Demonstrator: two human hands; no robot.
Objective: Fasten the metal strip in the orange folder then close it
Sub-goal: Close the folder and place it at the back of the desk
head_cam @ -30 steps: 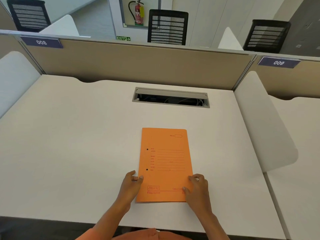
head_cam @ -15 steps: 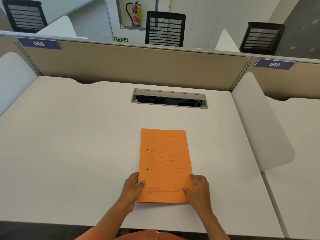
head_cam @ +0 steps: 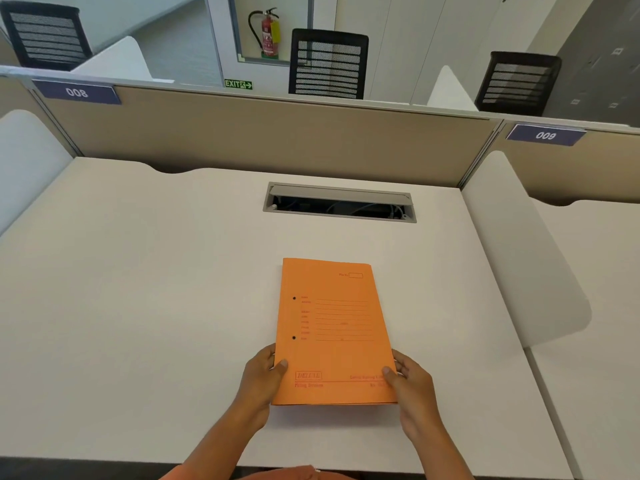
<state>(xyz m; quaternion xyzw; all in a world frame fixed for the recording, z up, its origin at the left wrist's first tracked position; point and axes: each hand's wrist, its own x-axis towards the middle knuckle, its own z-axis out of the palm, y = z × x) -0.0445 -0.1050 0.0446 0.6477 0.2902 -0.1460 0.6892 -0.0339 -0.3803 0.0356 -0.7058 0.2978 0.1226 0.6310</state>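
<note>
Folder [head_cam: 332, 327]: orange, closed, lying on the desk [head_cam: 138, 306] at centre front, its near end gripped by my two hands. I cannot tell whether that near edge rests on the desk or is raised a little; a thin shadow runs under it. Metal strip: hidden inside, none of it on view; two small dark holes show along the left margin of the cover. Printing on the cover is red. I can read "DELUXE" in a box at lower left with "Filing System" beneath it; the form lines, their labels and the small box at upper right are too blurred to read, and the lower-right print is partly covered by my thumb.

Left hand [head_cam: 261, 382]: clamped on the folder's near left edge, thumb on top, fingers tucked underneath and out of sight. Right hand [head_cam: 412, 386]: clamped on the near right edge the same way, thumb on the cover, fingers mostly hidden below. An orange sleeve is cut off by the bottom of the frame.

Cable slot [head_cam: 339, 202]: well beyond the folder, lid part open, wires dim inside. Partition [head_cam: 242, 133]: plates reading "008" [head_cam: 77, 92] and "009" [head_cam: 545, 135]. Beyond it: green "EXIT" sign [head_cam: 238, 84], red extinguisher [head_cam: 268, 34], label unreadable, three black mesh chairs [head_cam: 328, 64].
</note>
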